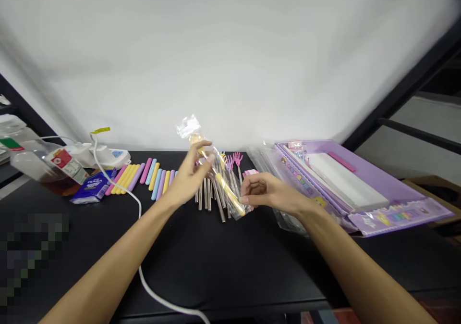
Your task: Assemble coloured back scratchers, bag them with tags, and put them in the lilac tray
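A yellow back scratcher (228,188) in a clear plastic sleeve is held at a slant above the table. My left hand (192,172) is closed round its upper part, with the sleeve's shiny end sticking out beyond the fingers. Fingers curled and pressed together, my right hand (264,192) pinches the sleeve's edge near the lower, yellow handle end. Behind and below lie several metal rods (208,196) with small claw heads (237,158) in pink, purple and yellow. To their left is a row of pastel handles (155,177) in pink, yellow, purple and blue.
Clear plastic sleeves (266,163) lie beside a purple display box (338,146) on the right. At left stand a bottle of dark liquid (54,170), a blue packet (94,186) and a power strip (117,158). A white cable (139,247) runs across the black table (223,266).
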A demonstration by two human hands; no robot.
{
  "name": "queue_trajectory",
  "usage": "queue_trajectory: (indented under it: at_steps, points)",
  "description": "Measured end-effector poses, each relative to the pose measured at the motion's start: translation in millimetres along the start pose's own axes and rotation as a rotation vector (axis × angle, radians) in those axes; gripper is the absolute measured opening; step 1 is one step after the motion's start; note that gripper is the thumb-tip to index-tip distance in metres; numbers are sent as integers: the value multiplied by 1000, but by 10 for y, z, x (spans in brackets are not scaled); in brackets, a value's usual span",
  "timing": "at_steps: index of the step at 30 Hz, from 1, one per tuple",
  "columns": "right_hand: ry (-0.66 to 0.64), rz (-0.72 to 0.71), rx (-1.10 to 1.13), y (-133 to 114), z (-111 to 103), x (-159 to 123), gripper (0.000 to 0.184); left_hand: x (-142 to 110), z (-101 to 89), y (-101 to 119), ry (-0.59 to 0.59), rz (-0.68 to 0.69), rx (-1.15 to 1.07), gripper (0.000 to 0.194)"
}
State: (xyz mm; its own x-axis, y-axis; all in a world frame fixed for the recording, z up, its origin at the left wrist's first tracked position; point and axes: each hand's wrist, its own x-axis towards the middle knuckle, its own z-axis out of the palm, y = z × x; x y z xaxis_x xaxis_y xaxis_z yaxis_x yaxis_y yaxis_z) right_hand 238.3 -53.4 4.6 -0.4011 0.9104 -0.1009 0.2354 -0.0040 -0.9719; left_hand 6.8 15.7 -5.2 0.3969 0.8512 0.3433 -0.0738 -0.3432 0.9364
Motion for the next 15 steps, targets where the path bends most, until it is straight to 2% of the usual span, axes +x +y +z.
queue_trajectory:
  at_steps: [2,4,7,10,12,13,15]
  points:
    - [-84,46,-37,1,-8,-24,29,58,-64,-63,180,-8,-32,35]
    - [-197,96,-88,5,-11,-40,29,87,-107,-116,269,-23,-50,36]
    - [-335,134,-179,10,-21,-51,29,85,-110,-162,277,-52,-57,39]
    - [-397,168,-261,-1,-79,-71,33,61,-61,-167,250,-58,-30,40]
    - [-344,143,-309,-11,-148,-90,33,42,-18,-148,230,-58,-5,43]
    - [-253,100,-328,-12,-187,-98,31,31,5,-134,210,-67,6,45]
    - [40,-6,-392,5,-265,-99,27,3,51,-103,144,-93,25,51]
